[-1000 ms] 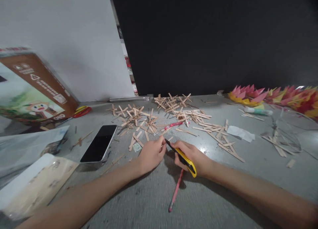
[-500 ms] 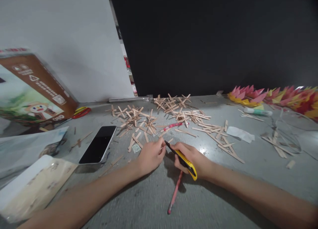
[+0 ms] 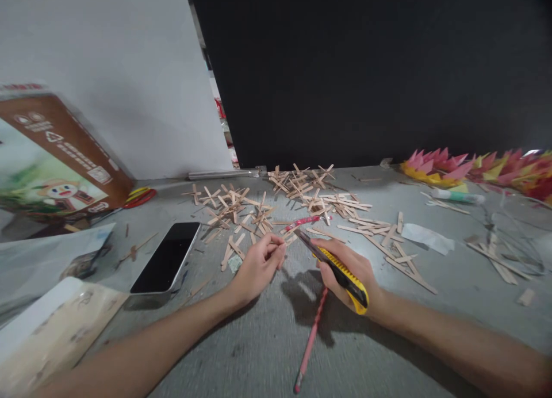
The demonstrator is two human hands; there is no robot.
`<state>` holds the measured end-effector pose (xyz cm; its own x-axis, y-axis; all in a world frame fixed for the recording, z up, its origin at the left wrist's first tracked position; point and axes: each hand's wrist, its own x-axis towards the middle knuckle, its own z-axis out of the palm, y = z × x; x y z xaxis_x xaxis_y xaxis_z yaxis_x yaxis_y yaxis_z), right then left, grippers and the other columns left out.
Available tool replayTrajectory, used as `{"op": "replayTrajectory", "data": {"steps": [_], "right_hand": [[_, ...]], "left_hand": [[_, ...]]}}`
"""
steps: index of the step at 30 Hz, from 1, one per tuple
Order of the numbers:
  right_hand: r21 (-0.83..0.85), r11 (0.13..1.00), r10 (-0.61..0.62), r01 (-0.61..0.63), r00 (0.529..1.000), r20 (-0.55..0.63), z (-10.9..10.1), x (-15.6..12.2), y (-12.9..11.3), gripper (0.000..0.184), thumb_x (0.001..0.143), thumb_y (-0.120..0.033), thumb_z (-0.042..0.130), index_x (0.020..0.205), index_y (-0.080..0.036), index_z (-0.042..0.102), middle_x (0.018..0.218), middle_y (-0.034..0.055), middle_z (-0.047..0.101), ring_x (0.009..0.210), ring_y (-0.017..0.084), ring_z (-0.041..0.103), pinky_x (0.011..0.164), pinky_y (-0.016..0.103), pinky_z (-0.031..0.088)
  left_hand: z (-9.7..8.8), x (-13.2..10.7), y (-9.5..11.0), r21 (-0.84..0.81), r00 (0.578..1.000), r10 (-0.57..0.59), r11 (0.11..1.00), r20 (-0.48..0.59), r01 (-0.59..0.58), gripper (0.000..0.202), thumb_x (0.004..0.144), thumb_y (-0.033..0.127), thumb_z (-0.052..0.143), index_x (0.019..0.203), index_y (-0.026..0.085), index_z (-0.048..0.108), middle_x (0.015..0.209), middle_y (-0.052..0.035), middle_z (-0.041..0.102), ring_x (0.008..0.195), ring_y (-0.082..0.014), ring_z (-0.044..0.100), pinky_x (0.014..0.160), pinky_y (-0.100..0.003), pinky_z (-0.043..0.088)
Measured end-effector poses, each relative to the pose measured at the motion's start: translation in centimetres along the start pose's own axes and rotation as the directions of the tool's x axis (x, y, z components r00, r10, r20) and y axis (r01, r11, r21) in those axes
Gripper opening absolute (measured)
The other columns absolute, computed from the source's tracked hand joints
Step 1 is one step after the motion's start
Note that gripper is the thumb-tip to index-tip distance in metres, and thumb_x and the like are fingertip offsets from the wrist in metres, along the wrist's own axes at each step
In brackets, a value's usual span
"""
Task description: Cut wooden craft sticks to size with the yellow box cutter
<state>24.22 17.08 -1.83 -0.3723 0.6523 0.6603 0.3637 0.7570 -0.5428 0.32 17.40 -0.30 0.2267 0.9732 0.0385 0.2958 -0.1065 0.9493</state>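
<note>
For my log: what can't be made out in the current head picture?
All in the head view:
What, if anything, the left hand pinches: too small to tell.
Pink pencil's far end: hidden by the right hand, which grips the yellow utility knife.
Printed box's left side: cut off by the left edge.
White print on it: too small and blurred.

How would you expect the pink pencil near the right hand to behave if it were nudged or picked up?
The pink pencil would probably feel light and stiff, being slim and straight. Its rod-like body may roll if nudged, though the right hand hides one end from view.
</note>
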Motion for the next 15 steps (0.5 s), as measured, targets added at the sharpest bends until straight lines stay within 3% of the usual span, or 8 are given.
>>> {"op": "replayTrajectory", "data": {"steps": [4, 11, 15], "right_hand": [[0.046, 0.997, -0.059, 0.059, 0.998, -0.012, -0.5, 0.4, -0.8, 0.039, 0.098, -0.018, 0.055, 0.136, -0.025, 0.059, 0.098, 0.0073, 0.069, 0.081, 0.022, 0.069, 0.073, 0.036, 0.06], [0.045, 0.999, -0.007, 0.008, 1.0, -0.022, -0.4, -0.2, -0.5, 0.041, 0.097, -0.023, 0.058, 0.138, -0.029, 0.058, 0.1, 0.0078, 0.07, 0.078, 0.023, 0.069, 0.071, 0.037, 0.06], [0.045, 0.999, 0.021, -0.019, 0.999, -0.027, -0.3, -0.7, 0.2, 0.042, 0.095, -0.026, 0.063, 0.137, -0.029, 0.059, 0.101, 0.0073, 0.071, 0.078, 0.023, 0.071, 0.073, 0.039, 0.061]], "left_hand": [[0.1, -0.1, 0.0, -0.09, 1.0, -0.019, 0.996, 0.02, 0.021, 0.029, 0.103, 0.045, 0.048, 0.116, 0.02, 0.051, 0.067, 0.0048, 0.057, 0.055, -0.0114, 0.049, 0.055, -0.023, 0.037], [0.1, -0.2, 0.1, -0.169, 0.998, -0.024, 0.985, 0.054, 0.033, 0.03, 0.103, 0.047, 0.048, 0.117, 0.02, 0.049, 0.069, 0.0045, 0.058, 0.05, -0.0086, 0.04, 0.051, -0.022, 0.031], [0.1, -0.1, -0.2, -0.22, 0.997, -0.023, 0.975, 0.067, 0.037, 0.029, 0.103, 0.049, 0.045, 0.113, 0.022, 0.048, 0.063, 0.0087, 0.044, 0.051, -0.0092, 0.036, 0.05, -0.021, 0.028]]}}
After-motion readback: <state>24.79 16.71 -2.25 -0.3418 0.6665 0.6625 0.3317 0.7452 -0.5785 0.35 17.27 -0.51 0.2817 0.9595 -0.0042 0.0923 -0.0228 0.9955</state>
